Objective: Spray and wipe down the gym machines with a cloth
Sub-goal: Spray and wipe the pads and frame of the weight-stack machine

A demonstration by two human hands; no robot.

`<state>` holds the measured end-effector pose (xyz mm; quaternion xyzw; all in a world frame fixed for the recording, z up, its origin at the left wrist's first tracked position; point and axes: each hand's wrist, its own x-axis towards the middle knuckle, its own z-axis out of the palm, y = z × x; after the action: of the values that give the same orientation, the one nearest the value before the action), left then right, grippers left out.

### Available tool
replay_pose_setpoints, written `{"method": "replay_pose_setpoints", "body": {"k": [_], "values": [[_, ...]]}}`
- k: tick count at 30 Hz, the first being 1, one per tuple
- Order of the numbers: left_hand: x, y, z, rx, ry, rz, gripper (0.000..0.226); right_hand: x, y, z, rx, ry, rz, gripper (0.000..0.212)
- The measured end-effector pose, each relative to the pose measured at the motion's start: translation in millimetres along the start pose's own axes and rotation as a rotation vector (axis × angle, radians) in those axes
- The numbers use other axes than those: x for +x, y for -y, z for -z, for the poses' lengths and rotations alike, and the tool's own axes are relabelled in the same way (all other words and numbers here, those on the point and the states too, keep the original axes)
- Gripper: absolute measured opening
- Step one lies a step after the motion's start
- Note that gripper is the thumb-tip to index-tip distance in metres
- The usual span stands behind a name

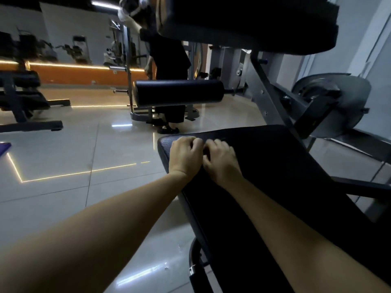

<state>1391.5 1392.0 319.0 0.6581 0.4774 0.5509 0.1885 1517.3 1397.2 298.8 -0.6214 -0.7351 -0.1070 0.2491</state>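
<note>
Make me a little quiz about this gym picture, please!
1. True or false: the left hand and the right hand are both on the black seat pad.
2. Pick one: what sits beyond the seat pad, in the middle of the view? A) a black roller pad B) a red ball C) a bicycle
3. Fill the gap: the mat at the left edge of the view is coloured ____.

Key: 1 true; 2 A; 3 purple.
</note>
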Motion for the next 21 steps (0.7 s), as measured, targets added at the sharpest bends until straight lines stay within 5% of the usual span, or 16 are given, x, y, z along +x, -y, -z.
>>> {"method": "replay_pose_setpoints", "body": {"k": [7, 14, 21], "values": [[16, -16, 50, -0.38, 0.13, 0.368, 0.032, -118, 20, 38, -0.049, 0.102, 0.064, 0.034], [24, 48, 120, -0.105, 0.18, 0.407, 0.016, -42, 57, 0, -0.079, -0.058, 0.069, 0.024], [22, 72, 128, 0.028, 0.257, 0.396, 0.018, 54, 88, -18, -0.069, 0.009, -0.031, 0.018]]}}
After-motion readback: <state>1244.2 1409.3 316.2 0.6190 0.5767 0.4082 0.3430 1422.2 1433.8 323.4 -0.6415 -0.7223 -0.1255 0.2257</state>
